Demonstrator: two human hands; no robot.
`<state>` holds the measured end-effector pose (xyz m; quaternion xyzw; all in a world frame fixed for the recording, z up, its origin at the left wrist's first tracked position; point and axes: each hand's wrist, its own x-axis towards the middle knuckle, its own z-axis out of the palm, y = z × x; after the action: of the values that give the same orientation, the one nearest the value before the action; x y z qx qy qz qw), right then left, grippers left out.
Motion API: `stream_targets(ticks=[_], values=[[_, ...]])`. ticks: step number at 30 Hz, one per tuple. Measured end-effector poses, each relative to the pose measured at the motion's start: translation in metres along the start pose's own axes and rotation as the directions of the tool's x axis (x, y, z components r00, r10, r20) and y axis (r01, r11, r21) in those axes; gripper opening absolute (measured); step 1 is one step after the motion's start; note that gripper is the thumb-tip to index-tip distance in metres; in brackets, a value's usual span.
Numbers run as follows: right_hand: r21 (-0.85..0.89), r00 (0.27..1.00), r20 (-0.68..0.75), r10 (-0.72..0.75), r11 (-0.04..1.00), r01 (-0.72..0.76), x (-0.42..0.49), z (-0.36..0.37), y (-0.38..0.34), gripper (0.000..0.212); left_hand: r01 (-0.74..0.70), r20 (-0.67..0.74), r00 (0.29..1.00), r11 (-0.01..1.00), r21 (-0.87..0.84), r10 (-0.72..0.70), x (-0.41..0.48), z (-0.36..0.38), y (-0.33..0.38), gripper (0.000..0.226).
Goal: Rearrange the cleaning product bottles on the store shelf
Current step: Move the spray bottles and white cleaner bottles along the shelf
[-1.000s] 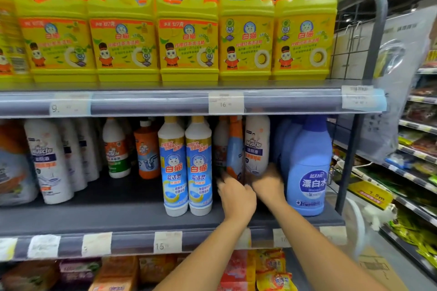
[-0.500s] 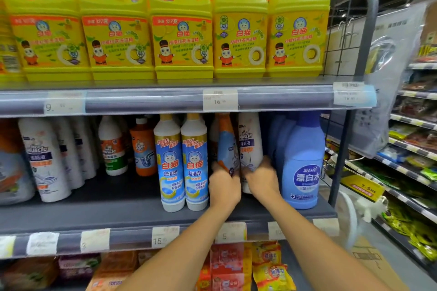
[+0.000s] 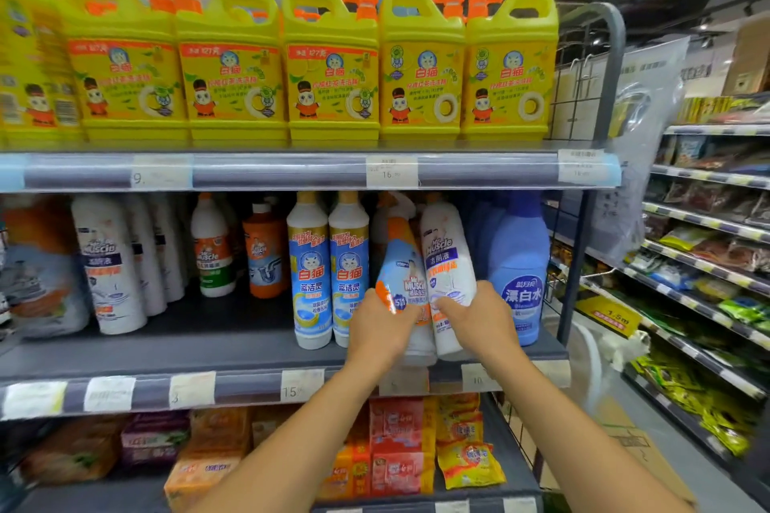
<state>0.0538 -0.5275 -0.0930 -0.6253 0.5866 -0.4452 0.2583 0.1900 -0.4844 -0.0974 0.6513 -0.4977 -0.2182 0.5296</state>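
Observation:
On the middle shelf my left hand grips the lower part of a blue, white and orange spray bottle, which leans left at the shelf's front edge. My right hand grips a white Mr Muscle bottle right beside it, tilted slightly right. The two bottles touch each other. Two white bottles with blue cat labels stand upright just to the left. A blue bleach bottle stands just to the right.
Yellow detergent jugs fill the top shelf. Further left on the middle shelf stand an orange bottle and several white bottles. Packets lie on the shelf below. A grey end frame bounds the right; another aisle's shelves lie beyond.
Both hands closed on the two bottles deep in the shelf and drew them forward to the front edge, tilting them.

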Motion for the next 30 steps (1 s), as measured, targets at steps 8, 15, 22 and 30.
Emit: stream_targets(ticks=[8,15,22,30], values=[[0.476,0.978,0.189,0.086,0.863,-0.168,-0.081,-0.024,0.008,0.026,0.110,0.159,0.986,0.938,-0.330,-0.059,-0.071,-0.040,-0.010,0.031],[0.607,0.905,0.424,0.028,0.733,-0.307,-0.149,-0.025,0.009,0.025,0.291,0.312,0.938,0.830,-0.475,-0.150,-0.134,-0.098,-0.032,0.030],[0.586,0.838,0.539,-0.088,0.753,-0.299,-0.194,0.014,-0.004,0.042,0.351,0.254,0.935,0.755,-0.554,-0.248,-0.162,-0.169,-0.071,0.051],[0.576,0.760,0.621,-0.193,0.770,-0.275,-0.212,0.104,-0.068,0.046,0.326,0.164,0.944,0.743,-0.585,-0.286,-0.145,-0.293,-0.122,0.055]])
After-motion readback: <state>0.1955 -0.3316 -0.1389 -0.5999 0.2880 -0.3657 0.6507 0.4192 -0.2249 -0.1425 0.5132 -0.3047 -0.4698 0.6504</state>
